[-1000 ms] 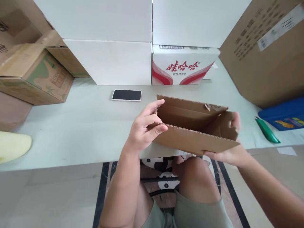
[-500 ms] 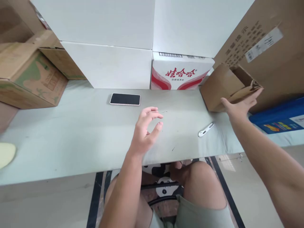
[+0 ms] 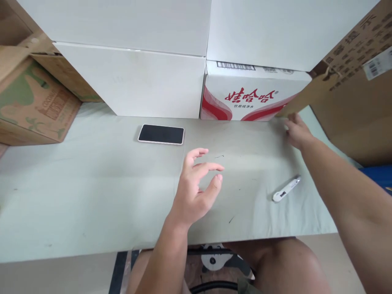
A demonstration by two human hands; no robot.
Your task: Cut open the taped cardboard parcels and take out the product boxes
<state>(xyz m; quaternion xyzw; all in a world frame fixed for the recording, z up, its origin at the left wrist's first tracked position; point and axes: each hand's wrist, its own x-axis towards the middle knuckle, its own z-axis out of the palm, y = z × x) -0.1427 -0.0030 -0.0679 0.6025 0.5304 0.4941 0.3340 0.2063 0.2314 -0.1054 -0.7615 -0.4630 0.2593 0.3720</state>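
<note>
My left hand [image 3: 199, 185] hovers over the middle of the table, its fingers curved and apart with nothing between them. Nearest to it lies a phone [image 3: 161, 134] with a dark screen and a pale rim. My right hand [image 3: 296, 130] reaches to the right back, beside the lower corner of a white box with red print [image 3: 251, 94]. Its fingers look curled but are blurred, so any hold is unclear. Brown cardboard [image 3: 303, 94] shows just beyond that hand. A white box cutter [image 3: 286, 189] lies on the cloth, below my right hand in view.
Large white boxes [image 3: 131, 81] form a wall along the back of the table [image 3: 92, 196]. A printed cardboard carton [image 3: 39, 102] stands at the left. At the right are a big brown carton [image 3: 352, 118] and a blue object [image 3: 376, 176], partly behind my forearm.
The small open cardboard box that my right hand touched has gone from its place at the right. That hand is now farther back. My left hand stays raised, and the view has shifted.
</note>
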